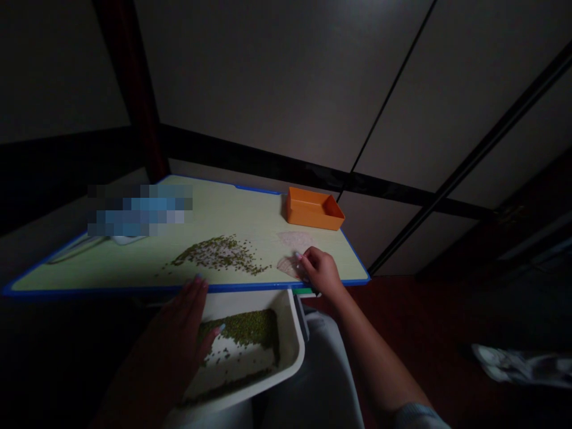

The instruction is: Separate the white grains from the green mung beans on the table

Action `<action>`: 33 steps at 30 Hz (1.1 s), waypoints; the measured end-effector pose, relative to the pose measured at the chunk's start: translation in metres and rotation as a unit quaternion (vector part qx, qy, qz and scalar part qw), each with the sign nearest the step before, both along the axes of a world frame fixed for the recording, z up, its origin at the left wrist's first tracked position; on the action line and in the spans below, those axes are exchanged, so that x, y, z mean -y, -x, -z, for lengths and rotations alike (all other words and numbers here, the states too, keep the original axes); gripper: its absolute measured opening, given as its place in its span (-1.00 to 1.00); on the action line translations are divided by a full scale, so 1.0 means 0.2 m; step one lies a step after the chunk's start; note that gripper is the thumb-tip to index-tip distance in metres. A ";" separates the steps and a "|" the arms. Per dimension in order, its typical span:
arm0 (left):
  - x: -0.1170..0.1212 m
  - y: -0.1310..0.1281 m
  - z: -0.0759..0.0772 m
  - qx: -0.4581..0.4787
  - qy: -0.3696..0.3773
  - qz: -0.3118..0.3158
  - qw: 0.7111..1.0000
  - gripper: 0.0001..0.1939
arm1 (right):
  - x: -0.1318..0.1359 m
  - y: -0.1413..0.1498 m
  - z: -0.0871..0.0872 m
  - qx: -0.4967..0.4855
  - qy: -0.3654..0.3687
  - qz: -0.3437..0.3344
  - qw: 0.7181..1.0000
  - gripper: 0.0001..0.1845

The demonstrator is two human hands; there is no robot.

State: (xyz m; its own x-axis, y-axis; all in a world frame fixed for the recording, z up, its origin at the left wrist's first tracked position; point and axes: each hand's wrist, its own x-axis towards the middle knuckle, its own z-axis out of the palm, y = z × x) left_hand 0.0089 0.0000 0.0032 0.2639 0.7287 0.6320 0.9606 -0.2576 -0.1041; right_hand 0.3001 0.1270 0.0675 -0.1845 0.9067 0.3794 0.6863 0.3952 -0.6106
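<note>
In the head view, your blue-edged table stands beside a panelled wall above a red floor. Seeds lie near its front edge and in the tub below; open surface runs behind them toward the orange box. Your left hand stretches open, thumb apart; your right hand curls, any hold unclear.

Green-brown granules, pale yellow-green tabletop, blue edging
I'm seeing an orange box, a white tub, my pale-blue nails.
</note>
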 end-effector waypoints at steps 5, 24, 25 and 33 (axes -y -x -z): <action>0.01 0.00 -0.01 0.002 0.014 0.003 1.000 -0.18 | -0.01 0.01 -0.02 0.026 -0.010 0.027 0.999 -0.73; 0.01 -0.01 -0.01 0.031 0.042 -0.002 0.999 -0.24 | 0.04 0.06 -0.04 0.019 0.006 -0.030 0.999 -0.74; 0.01 -0.01 -0.01 0.027 0.036 -0.001 0.999 -0.23 | 0.03 0.07 -0.04 0.022 0.004 -0.025 0.999 -0.74; 0.01 -0.01 -0.03 -0.003 0.000 0.005 1.000 -0.26 | -0.01 0.09 -0.05 0.060 -0.001 0.011 0.998 -0.74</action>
State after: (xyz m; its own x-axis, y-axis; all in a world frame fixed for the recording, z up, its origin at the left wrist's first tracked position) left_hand 0.0115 -0.0024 0.0094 0.2755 0.7252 0.6310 0.9572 -0.2678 -0.1102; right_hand 0.2823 0.1292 0.0769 -0.2092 0.9104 0.3569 0.7629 0.3803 -0.5228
